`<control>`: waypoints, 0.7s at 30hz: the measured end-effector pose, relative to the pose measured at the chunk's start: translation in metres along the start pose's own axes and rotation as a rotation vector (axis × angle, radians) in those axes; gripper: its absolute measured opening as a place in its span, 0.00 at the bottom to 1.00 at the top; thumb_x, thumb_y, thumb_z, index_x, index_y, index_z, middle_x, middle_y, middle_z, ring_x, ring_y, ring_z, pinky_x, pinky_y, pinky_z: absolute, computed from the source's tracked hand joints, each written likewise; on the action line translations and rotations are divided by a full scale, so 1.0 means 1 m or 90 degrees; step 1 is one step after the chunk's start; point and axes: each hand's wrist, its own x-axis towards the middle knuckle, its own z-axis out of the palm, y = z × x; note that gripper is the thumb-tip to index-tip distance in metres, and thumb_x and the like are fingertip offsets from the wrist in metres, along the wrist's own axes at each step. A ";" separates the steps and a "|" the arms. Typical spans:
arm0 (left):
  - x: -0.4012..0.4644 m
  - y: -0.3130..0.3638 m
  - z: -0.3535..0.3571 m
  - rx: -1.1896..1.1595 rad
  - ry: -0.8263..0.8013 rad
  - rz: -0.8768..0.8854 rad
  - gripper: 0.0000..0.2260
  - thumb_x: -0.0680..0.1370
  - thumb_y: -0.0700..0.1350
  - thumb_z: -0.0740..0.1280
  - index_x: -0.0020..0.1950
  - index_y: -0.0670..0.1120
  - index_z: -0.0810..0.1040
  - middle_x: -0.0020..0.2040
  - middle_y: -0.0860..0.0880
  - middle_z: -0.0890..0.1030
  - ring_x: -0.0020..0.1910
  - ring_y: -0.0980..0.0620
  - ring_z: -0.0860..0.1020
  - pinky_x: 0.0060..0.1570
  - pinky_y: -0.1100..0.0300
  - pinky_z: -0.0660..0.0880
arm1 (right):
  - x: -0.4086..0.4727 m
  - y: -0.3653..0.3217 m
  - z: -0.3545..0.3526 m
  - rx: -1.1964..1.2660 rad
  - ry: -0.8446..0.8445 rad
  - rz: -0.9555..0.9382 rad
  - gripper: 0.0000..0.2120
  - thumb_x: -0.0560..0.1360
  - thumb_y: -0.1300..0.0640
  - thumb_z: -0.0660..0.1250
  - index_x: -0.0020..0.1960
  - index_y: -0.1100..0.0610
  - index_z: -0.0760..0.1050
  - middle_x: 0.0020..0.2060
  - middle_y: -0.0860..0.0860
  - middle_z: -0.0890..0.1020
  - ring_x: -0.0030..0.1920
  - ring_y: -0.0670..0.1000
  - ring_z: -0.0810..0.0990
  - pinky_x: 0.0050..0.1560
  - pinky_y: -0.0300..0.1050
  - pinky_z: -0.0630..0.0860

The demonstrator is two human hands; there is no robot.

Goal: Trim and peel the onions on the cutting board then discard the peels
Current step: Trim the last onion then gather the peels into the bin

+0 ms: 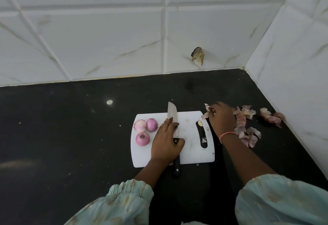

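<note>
Both sleeves point(124, 205) pale green, forearms extended forward. Left hand point(166, 140) flat, fingers straight, resting on knife point(173, 116) lying on cutting board point(190, 146). Right hand point(221, 118) beyond board's right edge, fingertips pinching peel scrap point(206, 108). Three peeled onions point(145, 127) just left of left hand. Peel pile point(245, 129) right of right hand.

White plastic cutting board point(190, 136) on black stone countertop point(71, 136), near right wall corner. Three peeled pink onions point(145, 130) clustered on board's left end. Steel knife with black handle point(173, 118) lies across board middle, tip past far edge, handle past near edge. Left hand point(166, 141) rests on knife. Pile of pinkish onion peels point(248, 127) on countertop right of board. Right hand point(221, 118) at board's far right corner, touching peels.
</note>
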 end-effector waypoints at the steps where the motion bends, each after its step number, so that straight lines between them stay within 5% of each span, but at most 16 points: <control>1: 0.000 0.001 0.001 0.000 0.000 0.003 0.23 0.74 0.52 0.67 0.70 0.51 0.73 0.78 0.55 0.65 0.78 0.55 0.62 0.69 0.56 0.69 | -0.008 -0.004 -0.010 0.032 0.016 0.051 0.03 0.73 0.63 0.69 0.44 0.62 0.82 0.44 0.57 0.82 0.47 0.58 0.79 0.50 0.51 0.75; 4: 0.000 -0.001 0.002 -0.001 0.004 0.007 0.23 0.75 0.51 0.68 0.70 0.50 0.73 0.78 0.54 0.65 0.78 0.55 0.60 0.71 0.56 0.68 | -0.032 -0.020 -0.024 0.077 -0.106 0.162 0.15 0.75 0.52 0.68 0.33 0.58 0.75 0.31 0.54 0.77 0.33 0.54 0.75 0.36 0.47 0.69; 9: 0.003 -0.004 0.004 -0.007 -0.007 0.017 0.23 0.74 0.50 0.68 0.69 0.51 0.74 0.78 0.54 0.66 0.78 0.54 0.62 0.70 0.52 0.71 | -0.056 -0.029 -0.024 0.004 -0.238 0.266 0.16 0.73 0.47 0.69 0.51 0.58 0.73 0.43 0.54 0.78 0.46 0.57 0.78 0.40 0.46 0.68; 15: 0.003 -0.007 -0.002 -0.015 -0.006 0.020 0.23 0.74 0.49 0.68 0.69 0.52 0.74 0.78 0.54 0.65 0.76 0.55 0.65 0.67 0.50 0.73 | -0.057 -0.044 -0.023 -0.013 -0.197 0.220 0.15 0.75 0.51 0.67 0.54 0.62 0.73 0.47 0.59 0.81 0.48 0.59 0.80 0.41 0.46 0.69; 21: 0.006 -0.028 -0.024 -0.059 0.013 0.017 0.24 0.72 0.51 0.67 0.68 0.52 0.74 0.77 0.56 0.65 0.66 0.52 0.75 0.58 0.55 0.77 | -0.059 -0.069 -0.015 0.029 -0.137 0.169 0.16 0.74 0.47 0.67 0.45 0.60 0.70 0.42 0.58 0.80 0.44 0.59 0.79 0.38 0.45 0.68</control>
